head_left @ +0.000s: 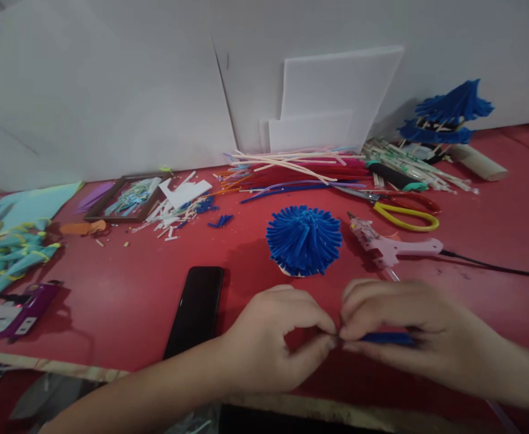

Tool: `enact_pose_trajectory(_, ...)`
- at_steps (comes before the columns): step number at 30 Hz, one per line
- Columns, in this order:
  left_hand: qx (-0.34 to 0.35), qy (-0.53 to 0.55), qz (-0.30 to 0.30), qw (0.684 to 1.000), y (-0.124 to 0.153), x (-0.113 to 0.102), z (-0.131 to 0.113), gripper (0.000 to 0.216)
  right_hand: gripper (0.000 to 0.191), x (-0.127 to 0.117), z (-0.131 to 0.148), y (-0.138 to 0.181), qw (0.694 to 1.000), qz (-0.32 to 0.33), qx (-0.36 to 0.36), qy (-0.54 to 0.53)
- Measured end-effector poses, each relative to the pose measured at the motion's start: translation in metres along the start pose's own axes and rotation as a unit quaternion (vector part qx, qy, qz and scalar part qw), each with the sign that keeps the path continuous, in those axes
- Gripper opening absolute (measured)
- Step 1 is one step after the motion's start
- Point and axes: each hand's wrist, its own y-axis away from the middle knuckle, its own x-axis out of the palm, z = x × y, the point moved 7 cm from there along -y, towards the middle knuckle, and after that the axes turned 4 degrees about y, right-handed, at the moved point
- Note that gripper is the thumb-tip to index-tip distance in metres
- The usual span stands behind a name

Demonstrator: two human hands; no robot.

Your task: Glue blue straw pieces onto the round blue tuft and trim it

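Note:
My right hand [404, 325] is closed around a short blue pipe cleaner [388, 338], which shows between the thumb and the curled fingers. Fingertip to fingertip with it, my left hand [287, 340] pinches the other end, where only a small dark bit is visible. Just beyond both hands stands a dome of short blue pipe cleaner pieces [304, 240] on a pale base. A pink hot glue gun [388, 247] with a black cord lies to the right of the dome. Near my left forearm rests a black phone [196, 310].
Yellow-and-red-handled scissors [406, 216] lie behind the glue gun, by a pile of pipe cleaners [291, 172]. A blue-roofed model [447, 114] stands back right. Scraps and a brown frame [124, 199] lie back left, with a purple charger block [25, 310] nearer.

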Motion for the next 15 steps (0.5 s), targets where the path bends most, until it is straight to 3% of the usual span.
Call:
enact_pose_trajectory(7, 0.029, -0.107, 0.13, 0.985, 0.004, 0.015, 0.009, 0.017, 0.009, 0.012, -0.006, 0.011, 0.995, 0.067, -0.055, 0.042)
enact_pose_trajectory(15, 0.065, -0.195, 0.169, 0.964, 0.003, 0.023, 0.009, 0.016, 0.021, 0.008, -0.013, 0.021, 0.984, 0.159, -0.036, 0.07)
